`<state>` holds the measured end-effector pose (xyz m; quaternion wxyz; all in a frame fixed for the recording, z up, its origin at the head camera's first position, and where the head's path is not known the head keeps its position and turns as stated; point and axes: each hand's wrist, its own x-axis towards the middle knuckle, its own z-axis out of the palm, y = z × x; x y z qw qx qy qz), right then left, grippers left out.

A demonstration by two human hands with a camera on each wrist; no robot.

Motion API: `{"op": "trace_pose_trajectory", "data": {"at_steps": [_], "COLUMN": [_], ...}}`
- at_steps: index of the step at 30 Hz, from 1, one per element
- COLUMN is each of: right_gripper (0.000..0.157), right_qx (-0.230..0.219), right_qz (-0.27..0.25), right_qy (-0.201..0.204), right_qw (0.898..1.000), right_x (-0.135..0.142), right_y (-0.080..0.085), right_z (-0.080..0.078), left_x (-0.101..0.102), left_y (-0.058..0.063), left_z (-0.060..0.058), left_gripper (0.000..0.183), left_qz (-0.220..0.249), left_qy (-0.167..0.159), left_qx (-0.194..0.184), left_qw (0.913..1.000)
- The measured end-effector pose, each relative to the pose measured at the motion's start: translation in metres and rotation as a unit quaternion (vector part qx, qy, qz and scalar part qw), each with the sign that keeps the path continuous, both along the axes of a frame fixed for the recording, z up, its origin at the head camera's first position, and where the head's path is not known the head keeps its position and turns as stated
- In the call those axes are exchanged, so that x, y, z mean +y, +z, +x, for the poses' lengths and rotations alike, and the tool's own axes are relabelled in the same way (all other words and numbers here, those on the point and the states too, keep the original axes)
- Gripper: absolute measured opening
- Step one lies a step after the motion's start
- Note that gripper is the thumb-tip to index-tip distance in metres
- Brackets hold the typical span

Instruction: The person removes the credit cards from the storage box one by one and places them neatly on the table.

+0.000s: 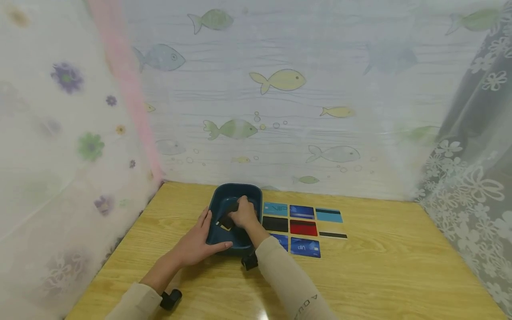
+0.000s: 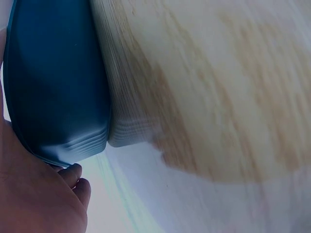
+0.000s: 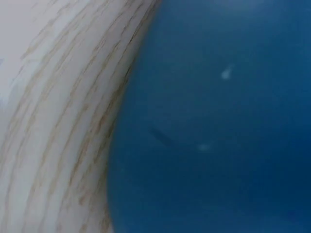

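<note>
A deep dark-blue plastic basin [image 1: 236,188] stands on the table. My left hand [image 1: 194,241] holds it at the near left corner, fingers along the left rim and thumb across the near rim. In the left wrist view, two bent fingertips show beyond the end of the basin [image 2: 58,73]. My right hand [image 1: 243,214] reaches down inside and pinches a dark card [image 1: 231,209]; its fingertips are partly hidden. Beneath lies a black piece with pale and gold edges [image 1: 225,226]. The right wrist view holds only the blurred blue basin wall [image 3: 209,107] and wood grain.
Right of the basin, cards lie in rows: a light-blue VIP card [image 1: 276,209], a black card [image 1: 275,224], a red card [image 1: 303,227], a dark-blue VIP card [image 1: 305,247] and several more. The wooden table [image 1: 380,266] meets a fish-patterned curtain [image 1: 280,146] behind.
</note>
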<state>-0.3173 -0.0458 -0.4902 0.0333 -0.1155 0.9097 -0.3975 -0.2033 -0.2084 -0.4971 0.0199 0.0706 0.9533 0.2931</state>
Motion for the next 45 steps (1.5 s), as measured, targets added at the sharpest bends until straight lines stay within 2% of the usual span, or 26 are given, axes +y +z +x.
{"op": "trace_pose_trajectory", "data": {"at_steps": [4,9,15,20,27,35,45], "right_gripper": [0.036,0.040,0.053,0.049,0.045,0.043,0.040], "right_qx": [0.013,0.023,0.018,0.020,-0.003,-0.054,-0.076], "right_qz": [-0.053,-0.078,-0.090,-0.076,-0.110,-0.171,-0.218], "right_qy": [0.016,0.033,0.061,0.063,0.081,0.069,0.072], "right_qw": [0.998,0.996,0.994,0.995,0.991,0.981,0.970], "right_x": [0.003,0.010,0.019,0.026,0.041,0.062,0.087], "right_y": [0.006,0.015,0.033,0.043,0.047,0.051,0.053], "right_z": [0.000,0.001,0.005,0.012,0.019,0.025,0.029], "left_x": [0.000,0.001,-0.002,-0.004,-0.002,0.001,0.003], "left_y": [0.002,0.003,0.005,0.004,0.003,0.004,0.007], "left_z": [-0.001,-0.002,-0.001,0.002,0.004,0.004,0.006], "left_gripper": [0.127,0.127,0.127,0.127,0.128,0.128,0.127], "left_qz": [-0.002,-0.008,-0.006,-0.007,-0.009,-0.013,-0.017], "left_qy": [0.003,-0.001,0.000,0.002,0.002,0.001,0.001], "left_qx": [-0.001,0.001,-0.002,-0.006,-0.004,-0.004,-0.001], "left_qw": [1.0000,1.0000,1.0000,1.0000,0.9999,0.9999,0.9999]}}
